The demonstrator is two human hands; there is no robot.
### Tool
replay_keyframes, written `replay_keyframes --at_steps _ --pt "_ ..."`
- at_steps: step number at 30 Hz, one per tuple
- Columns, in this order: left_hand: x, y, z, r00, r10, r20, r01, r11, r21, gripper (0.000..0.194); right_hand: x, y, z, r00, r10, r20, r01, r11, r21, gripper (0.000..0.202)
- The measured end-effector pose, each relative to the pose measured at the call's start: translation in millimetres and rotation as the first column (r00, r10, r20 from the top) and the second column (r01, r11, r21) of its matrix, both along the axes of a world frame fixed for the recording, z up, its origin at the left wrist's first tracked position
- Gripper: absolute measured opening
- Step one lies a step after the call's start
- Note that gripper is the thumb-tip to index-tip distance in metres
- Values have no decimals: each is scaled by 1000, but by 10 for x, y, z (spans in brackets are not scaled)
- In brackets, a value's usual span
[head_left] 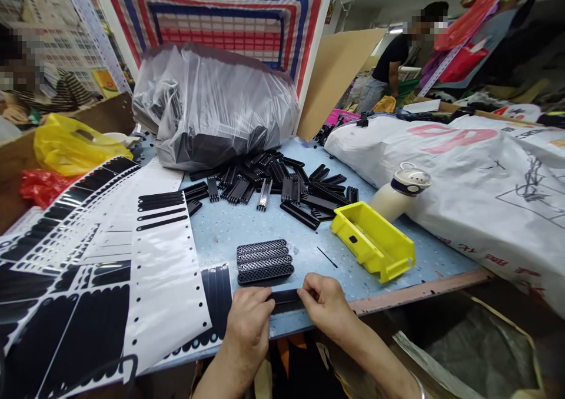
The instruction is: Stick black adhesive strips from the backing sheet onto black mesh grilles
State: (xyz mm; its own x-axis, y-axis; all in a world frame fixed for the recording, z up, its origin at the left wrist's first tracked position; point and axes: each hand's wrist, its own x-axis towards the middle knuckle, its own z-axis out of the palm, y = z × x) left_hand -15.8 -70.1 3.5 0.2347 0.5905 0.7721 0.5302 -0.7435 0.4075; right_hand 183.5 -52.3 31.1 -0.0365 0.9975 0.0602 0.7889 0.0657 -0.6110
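Observation:
Near the front edge of the blue table [212,234], a long black strip-shaped piece [285,296] lies between my two hands. My left hand [251,311] is closed on its left end, fingers pressed together. At the right end, my right hand [324,302] pinches it between thumb and fingers. Just beyond them sits a neat row of several black textured pieces [265,262] with rounded ends. To the left, a white backing sheet [165,269] carries a few black adhesive strips [161,210]. Farther back is a loose heap of black plastic pieces [304,190].
A yellow bin [375,243] stands right of my hands, beside a cream bottle [397,193]. A clear bag of black parts [220,105] is behind the heap. White sacks [468,169] line the right; more strip sheets [83,322] cover the left. Two people are in the background.

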Motion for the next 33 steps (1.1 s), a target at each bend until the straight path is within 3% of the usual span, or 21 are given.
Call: replay_keyframes --at_steps 9,14,19,27,33 --pt "13 -2 -13 1000 13 12 -14 1000 9 26 -14 -25 -16 993 15 119 -18 1000 20 20" --pt "-3 -9 -90 1000 -10 -20 10 1000 -14 26 -1 -35 -9 996 7 87 -6 1000 -9 21" --pt "51 -24 -177 997 37 71 -37 999 -6 28 71 -17 -43 1000 -29 4 29 997 -68 30" --pt "36 -16 -31 999 35 25 -35 999 9 26 142 -57 -18 986 -37 -161 12 988 -154 41" --pt "45 -15 -22 998 51 28 -52 998 34 27 32 -68 -6 989 -62 -132 47 993 -113 41"
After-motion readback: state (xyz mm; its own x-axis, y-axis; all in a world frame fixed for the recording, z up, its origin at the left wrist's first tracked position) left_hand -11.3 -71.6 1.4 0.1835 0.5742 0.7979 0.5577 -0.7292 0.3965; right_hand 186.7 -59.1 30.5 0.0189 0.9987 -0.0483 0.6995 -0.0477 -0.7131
